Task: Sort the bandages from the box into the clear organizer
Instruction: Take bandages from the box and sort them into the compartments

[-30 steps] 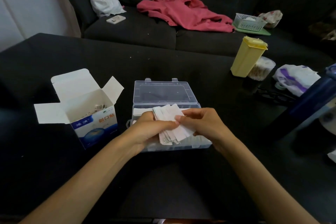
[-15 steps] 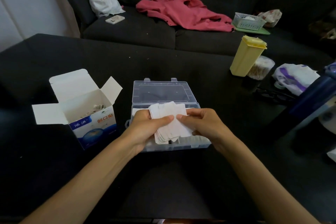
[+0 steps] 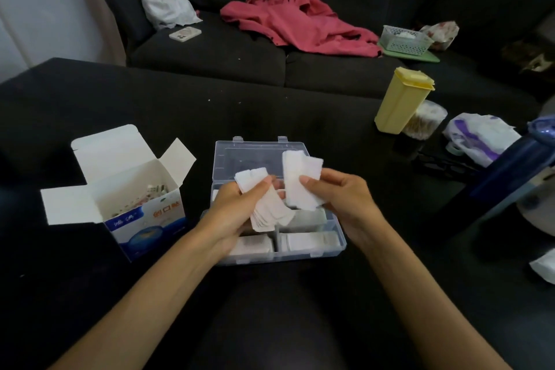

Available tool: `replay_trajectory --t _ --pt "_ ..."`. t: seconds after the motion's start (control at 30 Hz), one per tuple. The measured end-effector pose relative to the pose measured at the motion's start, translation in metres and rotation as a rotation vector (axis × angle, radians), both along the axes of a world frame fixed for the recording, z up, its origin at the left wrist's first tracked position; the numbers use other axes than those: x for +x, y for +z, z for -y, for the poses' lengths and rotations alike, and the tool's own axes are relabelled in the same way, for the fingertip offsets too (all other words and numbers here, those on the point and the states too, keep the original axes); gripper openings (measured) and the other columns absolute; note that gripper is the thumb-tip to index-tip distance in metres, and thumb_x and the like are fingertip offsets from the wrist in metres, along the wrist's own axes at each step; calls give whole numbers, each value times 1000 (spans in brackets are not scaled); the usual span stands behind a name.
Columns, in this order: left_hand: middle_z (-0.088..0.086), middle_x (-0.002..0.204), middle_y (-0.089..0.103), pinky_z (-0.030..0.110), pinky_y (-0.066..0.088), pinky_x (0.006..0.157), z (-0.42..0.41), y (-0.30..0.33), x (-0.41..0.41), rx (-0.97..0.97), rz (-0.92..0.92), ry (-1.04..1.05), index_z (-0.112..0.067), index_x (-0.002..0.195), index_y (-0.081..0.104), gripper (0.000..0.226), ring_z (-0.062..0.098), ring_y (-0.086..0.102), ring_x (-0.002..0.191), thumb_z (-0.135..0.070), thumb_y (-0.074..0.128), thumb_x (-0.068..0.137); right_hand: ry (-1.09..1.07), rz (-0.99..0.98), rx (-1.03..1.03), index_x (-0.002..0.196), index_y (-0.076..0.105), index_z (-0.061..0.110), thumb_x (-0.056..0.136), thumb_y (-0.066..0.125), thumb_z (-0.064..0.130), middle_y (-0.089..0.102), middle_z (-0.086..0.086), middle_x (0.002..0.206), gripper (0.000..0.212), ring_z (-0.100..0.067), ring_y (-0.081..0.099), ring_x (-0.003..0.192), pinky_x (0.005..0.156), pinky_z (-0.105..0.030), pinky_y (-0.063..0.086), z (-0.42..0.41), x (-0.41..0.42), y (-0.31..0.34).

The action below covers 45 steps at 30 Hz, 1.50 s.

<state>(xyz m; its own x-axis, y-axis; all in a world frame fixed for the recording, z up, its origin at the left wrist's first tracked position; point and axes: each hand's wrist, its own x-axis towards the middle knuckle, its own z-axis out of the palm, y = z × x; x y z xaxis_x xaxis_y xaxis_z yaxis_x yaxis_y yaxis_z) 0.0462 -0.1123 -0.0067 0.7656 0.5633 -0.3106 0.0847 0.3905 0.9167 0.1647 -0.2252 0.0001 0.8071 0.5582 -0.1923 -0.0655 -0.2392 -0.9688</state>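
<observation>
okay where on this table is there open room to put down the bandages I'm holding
Bare table lies behind the clear organizer, between its raised lid and the sofa. Another bare strip runs between the bandage box and the organizer. The right side is crowded: yellow container, cotton swab tub, plastic bag, blue bottle.

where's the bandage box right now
In the head view the box stands open on the dark table, left of the clear organizer and just beyond the left forearm.
</observation>
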Motion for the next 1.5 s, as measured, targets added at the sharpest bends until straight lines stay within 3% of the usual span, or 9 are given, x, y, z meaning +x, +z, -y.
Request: replay_trajectory --t 0.1,0.23,0.53,0.63,0.77,1.0,1.1,1.3,1.5 --pt "-3 101 71 23 58 67 -13 7 -5 -4 25 27 -17 109 64 19 7 70 86 -15 53 93 -6 154 -33 105 65 21 82 68 19 66 10 91 24 -3 64 81 60 -15 51 9 17 8" --pt "-4 106 70 26 56 76 -25 9 -8 75 21 41 -17 112 63 21 10 69 93 -16 51 95 391 455 -226 94 67 23 82 68 19 66 11 89 13 2 63 77 64 -12 52 13 39 21" --pt "-2 86 70 19 56 60 -23 15 4 116 -64 3 -19 98 67 13 6 70 67 -19 55 93 853 526 -603 96 71 17 81 70 16 68 5 105 15 -1 61 88 82 -19 50 -20 56 16" --pt "2 77 64 23 53 60 -22 14 6 229 -184 -70 -17 98 67 15 10 61 55 -23 54 94 862 573 -642 100 70 18 78 74 21 66 4 108 23 -4 59 94 89 -25 51 -26 57 11" --pt "3 65 60 27 51 60 -24 9 9 458 -365 -216 -13 86 65 18 11 57 52 -30 61 89 854 605 -634 90 63 27 74 77 23 59 10 99 22 -4 58 91 83 -22 51 -28 56 11" --pt "-15 40 56 6 35 37 -23 -1 17 686 -436 -312 -21 75 61 13 -7 53 38 -27 70 83 834 566 -642 108 65 13 82 70 17 63 2 110 27 -11 59 99 91 -27 51 -19 62 15" --pt "-11 45 58 8 36 37 -21 -3 22 783 -485 -323 -23 71 61 17 -4 54 40 -29 74 78 783 566 -615 99 65 17 80 71 16 64 1 107 20 -10 61 94 86 -26 53 -17 61 12" --pt "-6 67 62 21 41 52 -17 -7 26 970 -562 -287 -19 108 67 31 7 58 61 -33 72 80 743 546 -527 92 70 14 83 68 16 68 2 95 10 -10 64 87 76 -19 54 -7 63 10" --pt "0 64 67 23 45 54 -17 -10 28 938 -524 -317 -20 92 68 16 12 63 58 -33 69 83 648 558 -465 101 69 13 86 64 15 67 1 100 16 -9 62 91 74 -17 50 2 69 15"
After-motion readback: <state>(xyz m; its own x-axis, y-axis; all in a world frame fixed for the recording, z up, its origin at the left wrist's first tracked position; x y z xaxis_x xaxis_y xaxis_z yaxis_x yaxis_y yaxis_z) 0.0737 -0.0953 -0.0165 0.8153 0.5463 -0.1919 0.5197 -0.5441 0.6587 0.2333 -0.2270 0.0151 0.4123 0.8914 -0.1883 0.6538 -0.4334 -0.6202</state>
